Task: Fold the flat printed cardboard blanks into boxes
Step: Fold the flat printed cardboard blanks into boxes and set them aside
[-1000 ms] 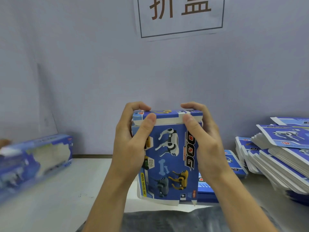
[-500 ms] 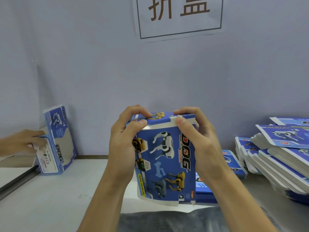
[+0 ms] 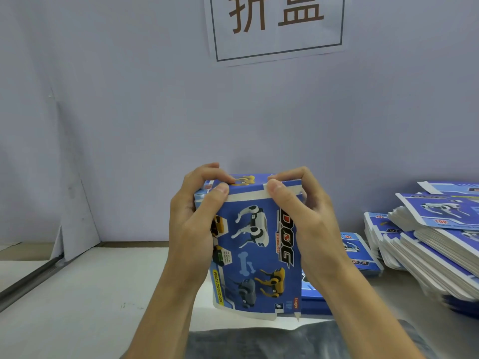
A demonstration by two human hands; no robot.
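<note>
Above the counter (image 3: pixel 77 294), both hands are gripping a blue box (image 3: pixel 255 255) printed with robot dogs, standing upright; left hand (image 3: pixel 191 221) and right hand (image 3: pixel 308 218) are curling fingers over its top flap, thumbs pressing the front.

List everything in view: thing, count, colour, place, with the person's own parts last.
box: one, blue with printed toy dogs, centre, held upright above the table.
flat blanks: several stacks, count unclear, blue and white, right side of the table.
table: one, pale grey, across the lower frame.
sign: one, white with brown characters, on the wall at top.
wall: pale lilac, behind everything.
dark cloth: one, grey, bottom centre.
left hand: grips the box's top left.
right hand: grips the box's top right.
</note>
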